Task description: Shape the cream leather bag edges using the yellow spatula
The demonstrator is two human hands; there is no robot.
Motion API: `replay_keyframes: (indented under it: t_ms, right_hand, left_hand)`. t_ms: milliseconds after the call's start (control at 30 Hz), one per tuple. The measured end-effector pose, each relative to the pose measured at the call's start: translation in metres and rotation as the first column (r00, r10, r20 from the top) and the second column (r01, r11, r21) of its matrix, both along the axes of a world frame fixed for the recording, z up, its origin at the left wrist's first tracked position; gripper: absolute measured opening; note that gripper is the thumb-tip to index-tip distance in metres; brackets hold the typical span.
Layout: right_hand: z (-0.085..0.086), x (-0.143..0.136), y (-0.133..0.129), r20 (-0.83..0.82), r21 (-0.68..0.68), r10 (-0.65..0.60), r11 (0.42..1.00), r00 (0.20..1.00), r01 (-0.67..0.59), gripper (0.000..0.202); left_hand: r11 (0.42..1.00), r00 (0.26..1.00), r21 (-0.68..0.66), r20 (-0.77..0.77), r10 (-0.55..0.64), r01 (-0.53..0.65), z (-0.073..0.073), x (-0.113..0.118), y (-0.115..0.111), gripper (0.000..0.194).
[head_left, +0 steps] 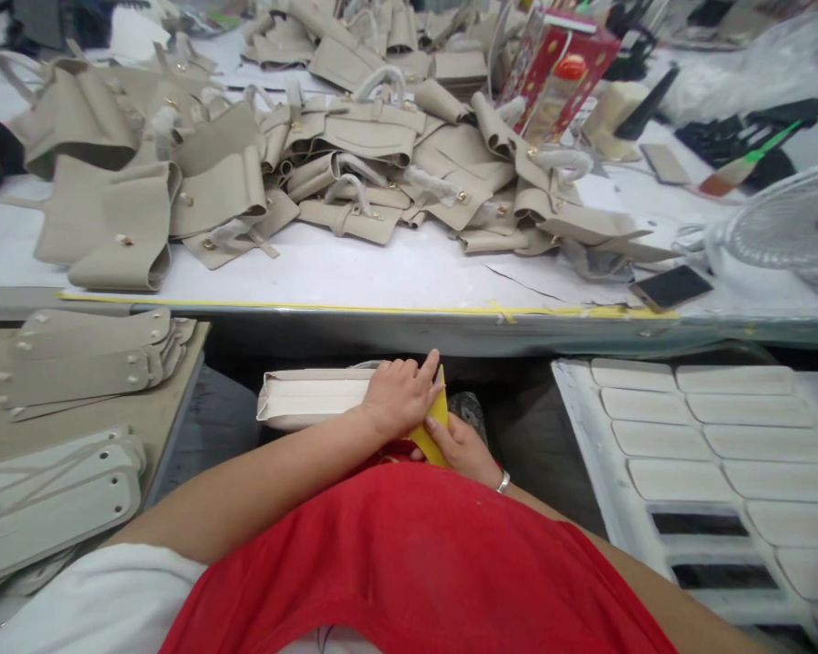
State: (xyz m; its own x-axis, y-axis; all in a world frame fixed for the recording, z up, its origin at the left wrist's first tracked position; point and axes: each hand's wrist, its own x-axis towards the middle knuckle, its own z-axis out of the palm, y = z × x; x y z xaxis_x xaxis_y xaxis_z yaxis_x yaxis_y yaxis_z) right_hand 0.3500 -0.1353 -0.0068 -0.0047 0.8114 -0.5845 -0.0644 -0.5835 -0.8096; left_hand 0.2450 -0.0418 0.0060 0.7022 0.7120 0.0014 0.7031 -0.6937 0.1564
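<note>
In the head view, my left hand (401,397) lies over the right end of a cream bag piece (317,396) in the gap below the table edge. Its index finger points forward along a yellow sheet (439,420), while the other fingers curl down over the piece. From the right, my right hand (469,449) pinches the yellow sheet, thumb against its face. The two hands nearly meet at this sheet. My left hand hides that end of the bag piece, and the undersides of both hands are out of sight.
Beige handbag parts (361,136) are heaped across the white table (354,272). A phone (672,289) and a fan (787,222) stand at the right. Stacked strap-like panels (88,359) lie on a board at left; a rack of cream panels (736,409) is at right.
</note>
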Motion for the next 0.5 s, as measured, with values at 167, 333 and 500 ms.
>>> replay_keyframes:
  t_ms: [167,333,500]
  right_hand:
    - [0.005,-0.003,0.007,0.020,0.005,-0.051,0.999,0.999,0.051,0.029]
    - [0.023,0.008,0.021,-0.002,-0.059,0.079,0.995,0.997,-0.079,0.023]
    - [0.044,0.054,0.033,0.264,0.010,0.199,0.978,0.944,-0.209,0.014]
  left_hand:
    - [0.999,0.999,-0.032,0.023,0.038,-0.037,-0.001,0.005,0.013,0.049]
    - [0.976,0.997,-0.207,0.038,0.072,-0.062,0.008,0.010,0.022,0.045]
    - [0.954,0.927,-0.232,0.277,0.254,-0.192,0.023,-0.060,0.037,0.049]
